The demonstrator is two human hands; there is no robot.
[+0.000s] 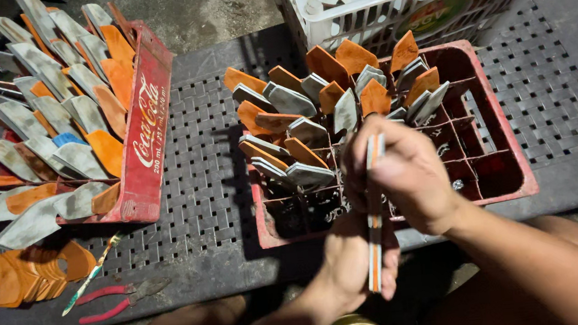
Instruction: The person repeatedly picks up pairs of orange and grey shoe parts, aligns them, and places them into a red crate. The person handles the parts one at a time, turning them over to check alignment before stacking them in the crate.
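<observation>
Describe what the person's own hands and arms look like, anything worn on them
Both are bare: the left hand and right hand wear no gloves, rings or watch that shows, and no sleeves cover the forearms within the frame. The hands are slightly blurred, so fine marks cannot be told.

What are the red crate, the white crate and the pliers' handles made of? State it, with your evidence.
Red crate: looks like moulded plastic, scuffed and dull, with thin divider walls forming compartments.
White crate: likely plastic too, with moulded lattice sides and a slightly glossy surface.
Pliers: handles seem rubber or plastic coated, smooth red; the jaws look like dark, worn metal.
</observation>
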